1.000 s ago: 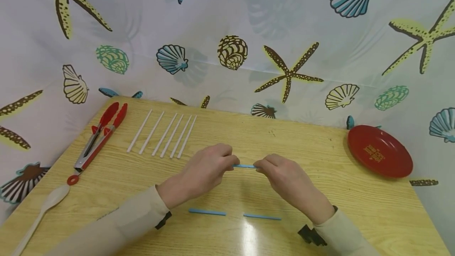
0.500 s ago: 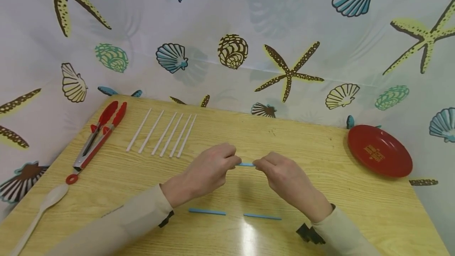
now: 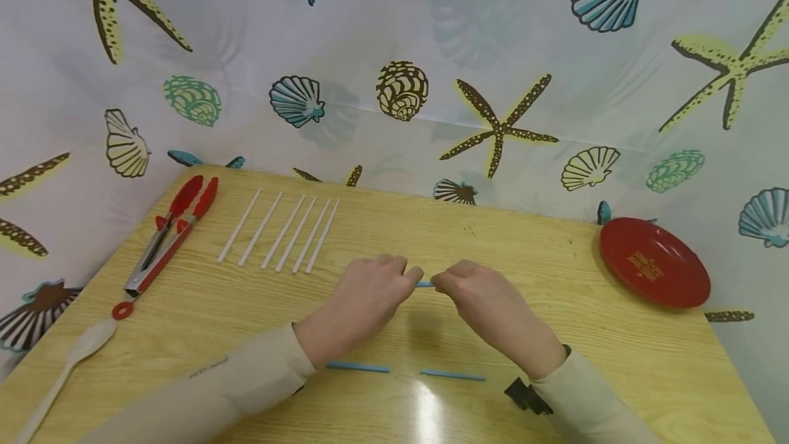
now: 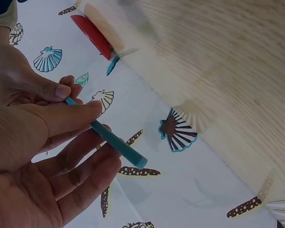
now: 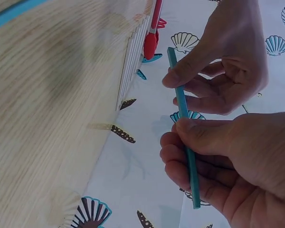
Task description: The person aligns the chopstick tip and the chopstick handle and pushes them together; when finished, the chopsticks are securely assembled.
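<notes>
Above the middle of the table, a thin blue stick [image 3: 425, 284] is pinched from both sides by my two hands. In the head view only a short piece shows between them. My left hand [image 3: 364, 303] grips it between thumb and fingers; in the left wrist view one end of the stick [image 4: 118, 145] juts past the fingers. My right hand [image 3: 496, 310] pinches it too, and the right wrist view shows most of the stick's length [image 5: 182, 102] across both hands. Nearer me lie two similar sticks, a left one [image 3: 360, 366] and a right one [image 3: 453, 375], end to end with a gap.
Several white sticks [image 3: 286, 231] lie side by side at the back left. Beside them are red-tipped tongs [image 3: 163, 252] and a pale spoon [image 3: 89, 341]. A red plate [image 3: 653, 262] sits at the right edge. Behind the wooden table [image 3: 573, 279] hangs a shell-patterned cloth [image 3: 345, 33].
My hands have drawn closer together along the blue stick, so less of it shows between them. My left forearm has shifted right, partly covering the left stick on the table.
</notes>
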`<state>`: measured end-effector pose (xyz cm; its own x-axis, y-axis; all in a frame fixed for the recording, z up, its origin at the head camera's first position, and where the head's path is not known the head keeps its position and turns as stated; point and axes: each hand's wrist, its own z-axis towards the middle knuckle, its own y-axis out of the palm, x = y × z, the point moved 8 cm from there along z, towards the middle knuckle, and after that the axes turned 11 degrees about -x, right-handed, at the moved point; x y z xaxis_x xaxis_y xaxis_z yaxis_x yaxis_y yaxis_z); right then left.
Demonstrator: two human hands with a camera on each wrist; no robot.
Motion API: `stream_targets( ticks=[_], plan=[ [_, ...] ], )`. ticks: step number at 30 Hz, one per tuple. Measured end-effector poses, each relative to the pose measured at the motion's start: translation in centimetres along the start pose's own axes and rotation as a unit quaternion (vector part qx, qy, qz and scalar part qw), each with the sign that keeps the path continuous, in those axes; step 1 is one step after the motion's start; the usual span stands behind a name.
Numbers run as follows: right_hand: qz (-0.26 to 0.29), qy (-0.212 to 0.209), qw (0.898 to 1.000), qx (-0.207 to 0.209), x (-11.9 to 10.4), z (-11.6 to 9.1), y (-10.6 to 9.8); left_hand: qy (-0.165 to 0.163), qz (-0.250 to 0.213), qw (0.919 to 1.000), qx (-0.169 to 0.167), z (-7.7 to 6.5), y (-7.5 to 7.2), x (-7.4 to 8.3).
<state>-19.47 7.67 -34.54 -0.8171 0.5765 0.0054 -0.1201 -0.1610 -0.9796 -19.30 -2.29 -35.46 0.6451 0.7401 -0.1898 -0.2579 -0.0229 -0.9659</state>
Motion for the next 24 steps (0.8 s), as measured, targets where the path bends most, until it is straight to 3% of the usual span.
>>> stream_targets(
  ticks=[4, 6, 8, 10, 13, 16, 19, 21, 24],
  plan=[
    [-0.025, -0.003, 1.0, 0.016, -0.2, 0.3, -0.5, -0.01, -0.007, 0.9997, -0.022, 0.3, 0.3, -0.2],
    [-0.033, -0.007, 0.999, 0.041, -0.3, 0.2, -1.1, -0.026, -0.065, 0.9967, -0.043, 0.5, 0.7, -1.3],
    [-0.033, -0.014, 0.997, 0.067, -0.4, 0.0, -1.8, -0.05, -0.152, 0.985, -0.064, 0.8, 1.1, -2.9],
    [-0.031, -0.021, 0.996, 0.086, -0.6, -0.3, -2.3, -0.073, -0.255, 0.9616, -0.072, 0.9, 1.8, -4.9],
    [-0.023, -0.026, 0.995, 0.089, -0.8, -0.8, -2.4, -0.099, -0.388, 0.9126, -0.08, 0.8, 2.9, -7.9],
    [-0.009, -0.024, 0.997, 0.07, -0.7, -1.4, -1.6, -0.121, -0.478, 0.8646, -0.096, 0.7, 4.7, -10.4],
    [0.011, -0.022, 0.999, 0.044, -0.7, -1.9, -0.6, -0.158, -0.531, 0.8237, -0.121, 0.4, 6.7, -12.6],
    [0.024, -0.023, 0.999, 0.024, -0.7, -2.2, 0.1, -0.177, -0.55, 0.8052, -0.133, 0.2, 7.8, -13.9],
    [0.045, -0.03, 0.998, -0.01, -0.9, -2.5, 1.0, -0.198, -0.553, 0.7948, -0.153, -0.2, 8.8, -15.4]
  ],
)
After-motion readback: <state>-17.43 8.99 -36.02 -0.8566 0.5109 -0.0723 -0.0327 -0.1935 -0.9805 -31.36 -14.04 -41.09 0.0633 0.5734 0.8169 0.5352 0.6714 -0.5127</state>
